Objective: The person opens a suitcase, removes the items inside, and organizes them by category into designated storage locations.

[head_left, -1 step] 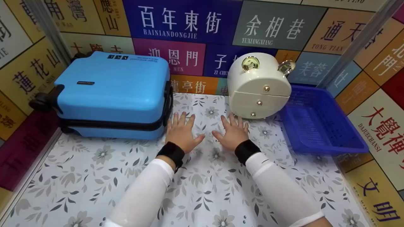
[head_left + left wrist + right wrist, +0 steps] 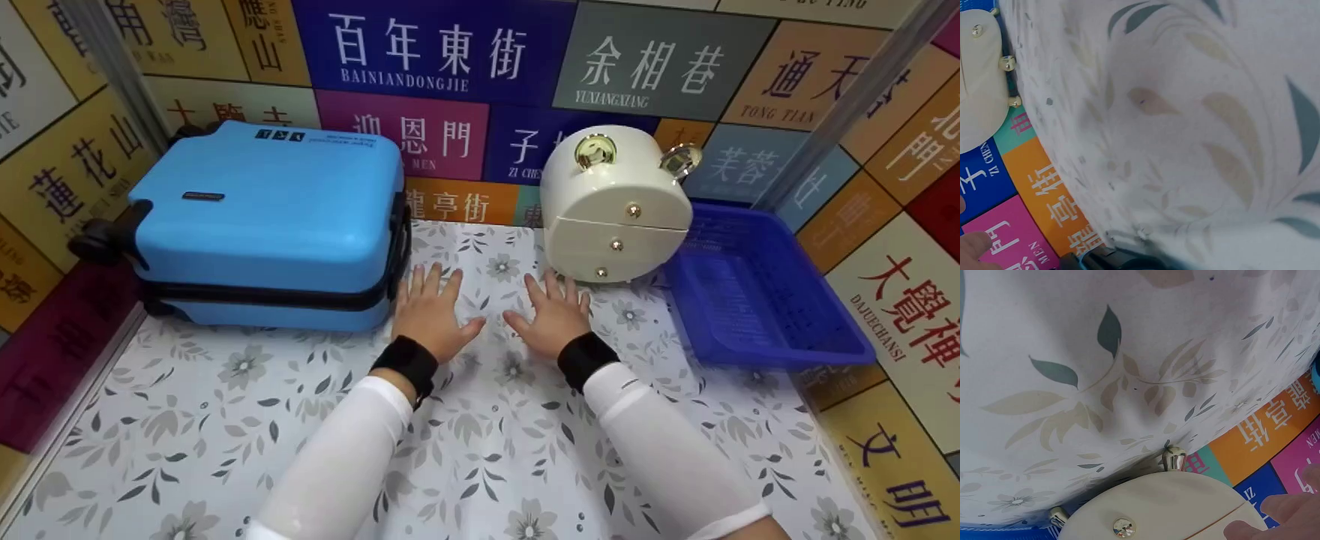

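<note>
My left hand (image 2: 431,319) lies on the floral-patterned cloth, palm down, with its fingers straight and spread. Just beside its fingertips stands a bright blue suitcase (image 2: 262,210) with black trim and wheels, lying on its side. My right hand (image 2: 555,319) is also palm down on the cloth, fingers extended toward the base of a cream round drawer box (image 2: 619,202) with gold knobs and gold ears. Neither hand holds anything. In the left wrist view only some fingertips (image 2: 977,244) show at the lower left; the right wrist view has fingertips (image 2: 1280,517) near the box.
A blue plastic basket (image 2: 795,356) stands to the right of the drawer box. Walls (image 2: 442,52) covered in colourful panels with Chinese characters close off the back and both sides. The printed cloth (image 2: 480,450) covers the surface under both arms.
My left hand has shifted very slightly forward on the cloth. The right hand, suitcase, drawer box and basket look the same.
</note>
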`<state>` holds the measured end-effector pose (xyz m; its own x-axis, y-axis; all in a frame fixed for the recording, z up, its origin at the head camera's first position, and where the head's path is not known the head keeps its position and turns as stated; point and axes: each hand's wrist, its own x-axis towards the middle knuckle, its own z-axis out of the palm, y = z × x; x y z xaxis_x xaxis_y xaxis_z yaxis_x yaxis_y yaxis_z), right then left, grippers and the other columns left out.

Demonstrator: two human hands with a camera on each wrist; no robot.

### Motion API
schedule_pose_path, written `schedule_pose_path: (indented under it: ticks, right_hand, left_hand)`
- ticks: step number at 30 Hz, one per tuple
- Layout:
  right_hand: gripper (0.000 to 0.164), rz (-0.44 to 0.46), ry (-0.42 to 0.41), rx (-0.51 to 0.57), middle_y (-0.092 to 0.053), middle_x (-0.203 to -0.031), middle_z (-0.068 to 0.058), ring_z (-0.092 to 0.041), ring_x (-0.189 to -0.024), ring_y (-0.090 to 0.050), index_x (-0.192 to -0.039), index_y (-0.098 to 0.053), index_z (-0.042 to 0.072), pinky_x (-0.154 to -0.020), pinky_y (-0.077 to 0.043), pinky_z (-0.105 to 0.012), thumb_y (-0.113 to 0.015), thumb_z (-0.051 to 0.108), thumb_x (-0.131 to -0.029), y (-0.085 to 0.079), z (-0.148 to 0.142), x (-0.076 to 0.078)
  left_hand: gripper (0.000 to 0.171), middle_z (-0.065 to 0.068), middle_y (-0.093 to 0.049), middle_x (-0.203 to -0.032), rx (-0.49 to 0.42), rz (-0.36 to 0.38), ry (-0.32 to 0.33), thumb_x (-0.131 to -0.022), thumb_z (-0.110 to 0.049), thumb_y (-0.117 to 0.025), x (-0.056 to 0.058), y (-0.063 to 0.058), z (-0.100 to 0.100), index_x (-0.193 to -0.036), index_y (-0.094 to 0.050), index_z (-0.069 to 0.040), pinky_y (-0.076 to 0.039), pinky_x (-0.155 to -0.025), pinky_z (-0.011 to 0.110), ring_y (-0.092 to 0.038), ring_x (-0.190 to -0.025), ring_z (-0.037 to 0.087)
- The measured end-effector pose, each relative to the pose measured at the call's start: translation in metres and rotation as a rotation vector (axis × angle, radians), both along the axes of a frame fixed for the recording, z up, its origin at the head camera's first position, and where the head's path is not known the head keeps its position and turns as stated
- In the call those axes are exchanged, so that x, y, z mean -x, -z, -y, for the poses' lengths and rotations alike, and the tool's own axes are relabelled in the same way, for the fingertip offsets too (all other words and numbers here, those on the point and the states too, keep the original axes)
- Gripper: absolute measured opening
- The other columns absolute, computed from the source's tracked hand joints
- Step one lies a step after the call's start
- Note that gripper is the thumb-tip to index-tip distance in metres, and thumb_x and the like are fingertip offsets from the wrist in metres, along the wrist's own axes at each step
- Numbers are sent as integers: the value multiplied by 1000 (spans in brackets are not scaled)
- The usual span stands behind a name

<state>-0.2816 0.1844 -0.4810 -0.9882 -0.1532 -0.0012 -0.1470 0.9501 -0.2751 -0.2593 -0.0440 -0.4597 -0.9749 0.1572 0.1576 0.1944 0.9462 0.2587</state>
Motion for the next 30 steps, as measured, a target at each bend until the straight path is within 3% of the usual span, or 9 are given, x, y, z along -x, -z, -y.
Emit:
schedule_pose_path:
  ticks: [4, 7, 12, 15, 20, 30]
  right_hand:
    - [87, 9, -4, 7, -15, -176, -19, -54, -160, -10, -168, -28, 18, -123, -7, -78, -50, 68, -100, 0, -1, -2]
    - [87, 25, -9, 16, -13, -177, -18, -54, -160, -8, -169, -26, 19, -124, -5, -77, -50, 68, -101, -1, -3, -6]
    - [86, 37, -16, 30, -13, -177, -19, -53, -161, -8, -169, -26, 17, -125, -6, -76, -51, 65, -101, -2, -6, -11]
    - [86, 40, -16, 34, -13, -177, -19, -53, -161, -7, -169, -27, 17, -125, -6, -76, -52, 65, -101, -2, -8, -12]
    - [86, 48, -10, 40, -13, -177, -18, -52, -161, -7, -169, -27, 17, -125, -5, -75, -51, 65, -101, -2, -12, -13]
    - [85, 63, 4, 17, -12, -177, -19, -54, -160, -8, -169, -26, 17, -125, -6, -75, -50, 64, -102, 2, -17, -18]
  left_hand:
    - [83, 18, -32, -171, -2, -86, -55, -96, -58, -68, 4, -10, 8, -163, -40, -17, -9, -133, 59, -19, -163, 40]
    - [84, 18, -25, -174, 17, -151, -172, -96, -55, -69, 10, -25, 24, -164, -37, -17, -3, -131, 63, -13, -164, 40]
    - [101, 18, -7, -178, 31, -129, -433, -94, -62, -69, 16, -46, 58, -171, -18, -20, 0, -124, 77, 2, -164, 45]
    - [110, 17, -7, -178, -36, -104, -527, -91, -62, -74, 19, -52, 72, -171, -12, -19, -4, -119, 83, 3, -164, 46]
    - [107, 17, -19, -175, -112, -123, -527, -89, -57, -78, 22, -54, 81, -169, -22, -14, -8, -115, 88, -6, -163, 43]
    - [101, 12, -31, -171, -88, -170, -491, -87, -61, -78, 18, -42, 87, -165, -32, -18, -10, -112, 90, -16, -161, 37]
